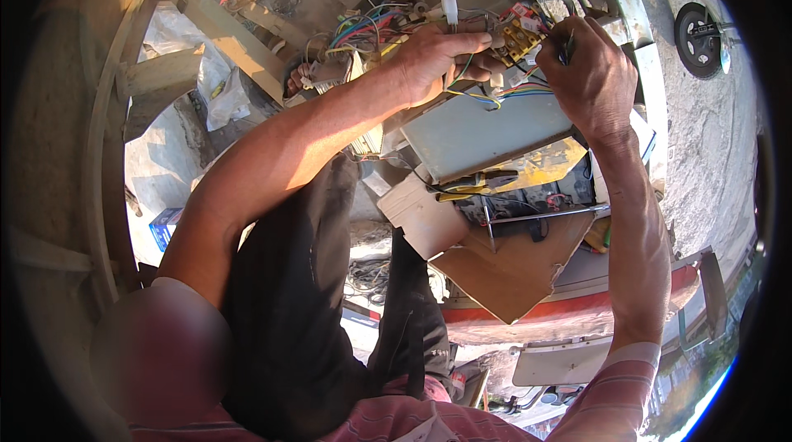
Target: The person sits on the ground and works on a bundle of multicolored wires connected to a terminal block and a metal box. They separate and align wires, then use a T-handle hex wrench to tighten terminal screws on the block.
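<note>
A yellow terminal block (520, 39) with dark contacts sits among many wires on an open electrical unit. My left hand (431, 64) reaches in from the left, its thumb and fingers closed at the block's left edge. What they pinch is hidden, though a green and yellow wire loops just below. To the right of the block, my right hand (592, 70) is curled round a slim dark tool (569, 47), mostly covered by the fingers. Beneath both hands lies a grey metal panel (483, 135). A white plug connector (450, 10) stands above my left fingers.
Yellow-handled pliers (474, 186) and a metal T-bar (540, 216) lie below the panel, beside torn cardboard (503, 273). Bundled coloured wires (371, 25) spread to the left. A wooden frame (235, 33) and plastic bag (221, 87) are farther left; a wheel (700, 39) stands far right.
</note>
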Tool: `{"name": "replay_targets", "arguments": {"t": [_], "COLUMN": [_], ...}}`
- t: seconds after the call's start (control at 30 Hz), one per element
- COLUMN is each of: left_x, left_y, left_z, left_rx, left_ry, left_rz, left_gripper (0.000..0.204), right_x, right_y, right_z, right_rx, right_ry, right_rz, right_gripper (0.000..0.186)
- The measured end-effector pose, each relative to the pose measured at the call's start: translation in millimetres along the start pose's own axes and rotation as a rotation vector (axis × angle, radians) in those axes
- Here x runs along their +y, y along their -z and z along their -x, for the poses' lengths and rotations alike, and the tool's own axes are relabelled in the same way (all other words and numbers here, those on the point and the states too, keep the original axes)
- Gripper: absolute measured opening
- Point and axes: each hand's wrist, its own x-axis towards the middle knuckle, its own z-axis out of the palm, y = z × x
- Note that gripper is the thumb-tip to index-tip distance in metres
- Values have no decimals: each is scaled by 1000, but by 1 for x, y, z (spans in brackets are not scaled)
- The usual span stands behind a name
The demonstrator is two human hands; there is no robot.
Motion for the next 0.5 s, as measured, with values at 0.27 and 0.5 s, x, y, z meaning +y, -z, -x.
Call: {"name": "replay_targets", "arguments": {"t": [0.27, 0.5], "left_x": [-3, -5], "left_y": [0, 2], "left_z": [-10, -14], "left_rx": [-19, 4], "left_ry": [60, 70], "left_rz": [49, 40], "left_gripper": [35, 41], "right_x": [43, 27], "right_y": [-7, -8], "right_z": [-19, -12], "right_rx": [-6, 136], "right_ry": [-480, -325], "right_rz": [-155, -165], "right_gripper": [36, 43]}}
